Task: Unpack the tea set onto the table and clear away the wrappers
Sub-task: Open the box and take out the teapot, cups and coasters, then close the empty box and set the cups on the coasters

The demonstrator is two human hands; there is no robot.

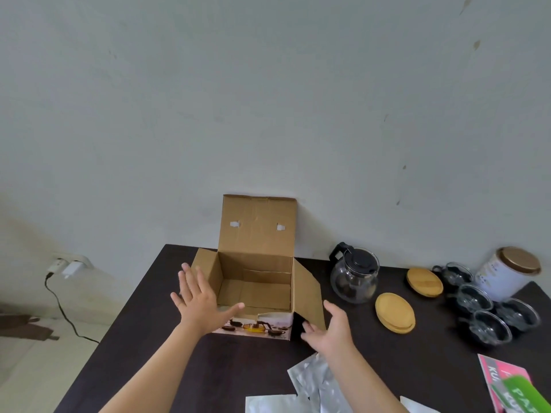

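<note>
Wall [268, 99] fills most of the view, pale and bare, with a charger plugged into an outlet [70, 267] low on the left. Below it the dark table [226, 371] runs out of frame at the bottom and right. A cardboard box [255, 281] stands open near the table's far edge, lid flap upright against the wall, its inside showing only bare cardboard. The left hand [198, 299] is spread flat with straight fingers over the box's left flap and front corner; whether it touches the cardboard is unclear. The right hand [329, 329] hovers just beside the box's right flap, fingers loosely bent, holding nothing. Right of the box stand a glass teapot [354, 275] with a black lid, two wooden lids [395, 312], four glass cups [489, 315] close together, and a white canister [507, 274] behind them. Silvery wrappers [316, 383] lie at the near edge, partly covered by the right forearm and cut off below. A pink and green packet [512, 386] is cut off at the corner, its print unreadable.
</note>
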